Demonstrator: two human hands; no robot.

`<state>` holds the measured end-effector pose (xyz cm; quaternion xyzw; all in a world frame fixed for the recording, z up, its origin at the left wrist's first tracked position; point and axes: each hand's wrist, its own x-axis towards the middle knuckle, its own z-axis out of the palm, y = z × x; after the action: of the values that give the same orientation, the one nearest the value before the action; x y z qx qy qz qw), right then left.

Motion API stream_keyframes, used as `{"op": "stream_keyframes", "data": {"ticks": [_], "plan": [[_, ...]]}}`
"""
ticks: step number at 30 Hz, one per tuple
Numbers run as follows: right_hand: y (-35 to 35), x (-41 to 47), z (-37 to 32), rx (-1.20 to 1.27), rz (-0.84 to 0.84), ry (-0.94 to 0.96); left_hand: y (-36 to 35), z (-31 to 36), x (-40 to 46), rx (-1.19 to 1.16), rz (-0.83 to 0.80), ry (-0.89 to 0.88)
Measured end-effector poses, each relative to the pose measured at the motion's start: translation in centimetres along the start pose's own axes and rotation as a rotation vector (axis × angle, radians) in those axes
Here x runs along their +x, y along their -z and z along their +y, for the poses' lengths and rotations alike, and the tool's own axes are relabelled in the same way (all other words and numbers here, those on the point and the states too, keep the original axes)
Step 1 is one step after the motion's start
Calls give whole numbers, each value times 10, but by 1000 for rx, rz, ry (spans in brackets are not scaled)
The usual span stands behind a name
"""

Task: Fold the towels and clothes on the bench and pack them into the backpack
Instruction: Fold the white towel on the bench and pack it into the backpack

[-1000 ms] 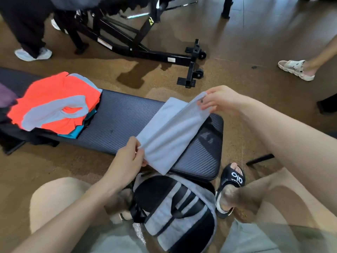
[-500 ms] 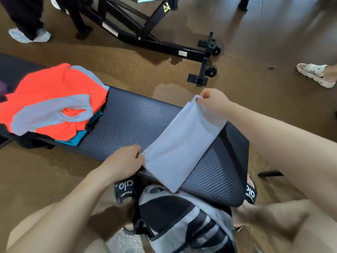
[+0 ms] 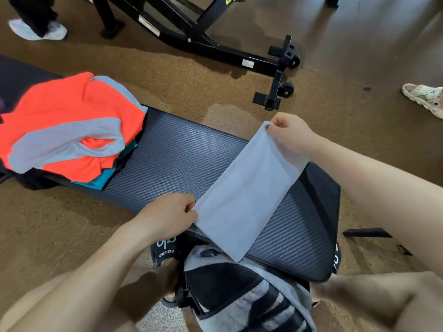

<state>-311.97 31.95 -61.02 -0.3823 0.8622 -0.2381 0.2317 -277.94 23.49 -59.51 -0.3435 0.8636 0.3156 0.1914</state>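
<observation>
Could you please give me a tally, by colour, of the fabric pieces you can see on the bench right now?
Light grey-blue: 1, the folded towel pinched by the left hand and right hand
Orange with grey trim: 1, the garment topping the pile
Teal: 1, a piece peeking out underneath
Dark: at least 1, mostly hidden
Total: at least 4 on the bench
</observation>
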Motion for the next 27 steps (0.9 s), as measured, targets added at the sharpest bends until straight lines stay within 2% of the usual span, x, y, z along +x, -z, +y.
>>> {"op": "stream_keyframes", "data": {"ticks": [6, 10, 13, 16, 20, 27], "plan": [[-17, 13, 6, -89, -28, -48, -2, -1, 3, 23, 10, 11], [-21, 15, 13, -110, -38, -92, -1, 0, 3, 81, 78, 1], [-20, 16, 15, -85, -97, -142, -2, 2, 3, 29, 155, -71], [-15, 17, 14, -7, -191, -216, -5, 7, 3, -18, 255, -141], [-12, 18, 10, 147, -222, -296, -11, 13, 4, 55, 318, -154], [-5, 22, -2, 297, -298, -420, -14, 26, 5, 75, 285, -55]]}}
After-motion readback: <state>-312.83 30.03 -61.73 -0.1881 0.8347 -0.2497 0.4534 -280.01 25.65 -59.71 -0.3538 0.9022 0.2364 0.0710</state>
